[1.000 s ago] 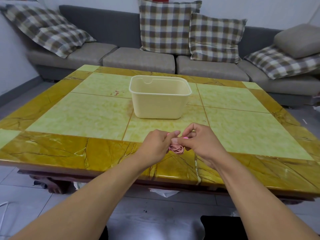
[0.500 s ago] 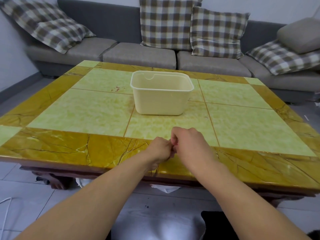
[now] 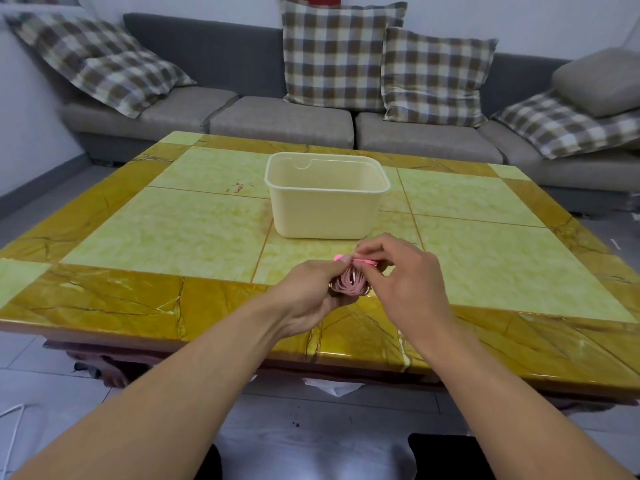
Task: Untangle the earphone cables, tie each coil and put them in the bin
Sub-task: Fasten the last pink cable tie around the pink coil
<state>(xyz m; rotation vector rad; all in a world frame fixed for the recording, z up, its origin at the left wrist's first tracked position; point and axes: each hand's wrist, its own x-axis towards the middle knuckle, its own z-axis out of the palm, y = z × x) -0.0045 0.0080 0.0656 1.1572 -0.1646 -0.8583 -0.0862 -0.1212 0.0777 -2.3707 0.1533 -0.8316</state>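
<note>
A coil of pink earphone cable (image 3: 349, 283) is held just above the near part of the table (image 3: 138, 299). My left hand (image 3: 311, 289) grips the coil from the left, fingers curled round it. My right hand (image 3: 398, 271) pinches a pink end of the cable (image 3: 363, 260) at the top of the coil. The cream plastic bin (image 3: 325, 202) stands upright on the table a short way beyond my hands; its inside is hidden from here.
The yellow and green tiled table reaches left and right of the bin. A grey sofa (image 3: 284, 116) with checked cushions runs behind it. A white cord (image 3: 14, 431) lies on the floor at the lower left.
Half a second ago my hands were pressed together and hid the coil. Now they have parted a little, and the pink coil and its end show between them.
</note>
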